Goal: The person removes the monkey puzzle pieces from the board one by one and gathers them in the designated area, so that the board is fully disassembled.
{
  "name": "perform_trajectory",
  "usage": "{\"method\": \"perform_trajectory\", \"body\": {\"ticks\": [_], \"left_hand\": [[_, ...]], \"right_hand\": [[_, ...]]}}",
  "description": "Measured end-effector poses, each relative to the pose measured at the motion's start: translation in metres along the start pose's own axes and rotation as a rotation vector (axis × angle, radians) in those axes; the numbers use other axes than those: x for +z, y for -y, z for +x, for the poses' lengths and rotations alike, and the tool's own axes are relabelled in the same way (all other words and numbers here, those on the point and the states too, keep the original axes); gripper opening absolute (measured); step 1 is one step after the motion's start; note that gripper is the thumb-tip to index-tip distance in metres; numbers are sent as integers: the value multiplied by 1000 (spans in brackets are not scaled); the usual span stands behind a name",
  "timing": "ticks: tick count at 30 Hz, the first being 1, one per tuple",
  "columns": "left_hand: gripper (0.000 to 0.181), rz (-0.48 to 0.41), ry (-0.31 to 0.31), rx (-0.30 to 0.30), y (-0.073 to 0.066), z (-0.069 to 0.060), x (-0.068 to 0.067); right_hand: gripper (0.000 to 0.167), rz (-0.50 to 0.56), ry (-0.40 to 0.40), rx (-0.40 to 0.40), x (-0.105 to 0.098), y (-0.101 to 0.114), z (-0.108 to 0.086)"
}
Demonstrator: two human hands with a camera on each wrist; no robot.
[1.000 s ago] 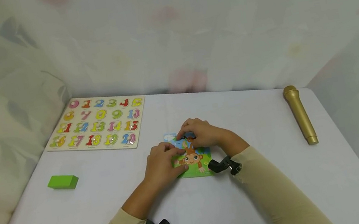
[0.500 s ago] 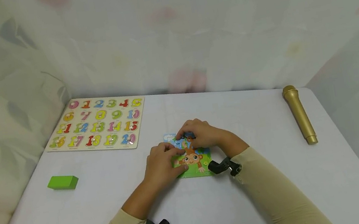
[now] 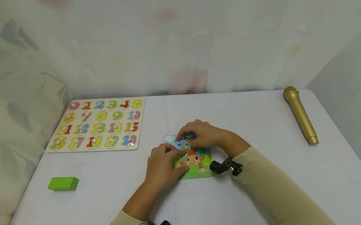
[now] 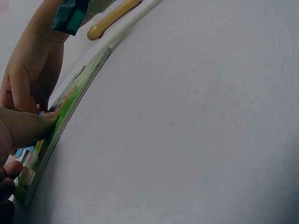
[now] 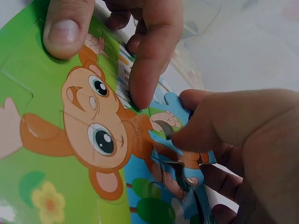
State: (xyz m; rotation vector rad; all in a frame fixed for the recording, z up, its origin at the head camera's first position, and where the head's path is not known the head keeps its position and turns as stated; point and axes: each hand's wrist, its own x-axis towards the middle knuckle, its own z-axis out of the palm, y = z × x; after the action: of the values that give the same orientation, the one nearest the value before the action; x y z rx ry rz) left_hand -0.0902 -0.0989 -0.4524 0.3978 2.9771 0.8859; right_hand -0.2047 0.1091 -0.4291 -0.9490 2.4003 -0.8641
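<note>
A small monkey jigsaw puzzle (image 3: 198, 169) lies flat at the middle of the table. My left hand (image 3: 165, 165) rests on its left side, thumb and forefinger pressing the picture near the monkey's face. At the top of the puzzle my right hand (image 3: 205, 134) pinches a blue and brown puzzle piece (image 5: 191, 161) between thumb and fingers. In the right wrist view this piece sits tilted, with dark gaps along its edges. The right hand's fingers hide part of it. Both hands also show in the left wrist view, with the puzzle's edge beside them.
A wooden number board (image 3: 97, 121) lies at the back left. A green block (image 3: 63, 183) sits at the left, and a gold microphone (image 3: 301, 115) lies at the right. Patterned cloth (image 3: 167, 32) hangs behind the white table (image 3: 270, 208).
</note>
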Motion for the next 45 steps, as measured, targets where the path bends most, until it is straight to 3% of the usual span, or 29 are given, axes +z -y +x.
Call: {"method": "perform_trajectory", "body": {"ticks": [14,27,34,45], "left_hand": [[44,0,-8,9,0,1,2],[45,11,4,6,3,2,5],[46,19,10,5,2,2,4],[46,20,10,-4,1,0,0]], "right_hand": [[33,-6,-14,29,-1,0,1],[30,61,-1,34,-6,3,2],[29,98,-14,81,-11,2,-3],[28,54,-70,137,-22,-4,-18]]}}
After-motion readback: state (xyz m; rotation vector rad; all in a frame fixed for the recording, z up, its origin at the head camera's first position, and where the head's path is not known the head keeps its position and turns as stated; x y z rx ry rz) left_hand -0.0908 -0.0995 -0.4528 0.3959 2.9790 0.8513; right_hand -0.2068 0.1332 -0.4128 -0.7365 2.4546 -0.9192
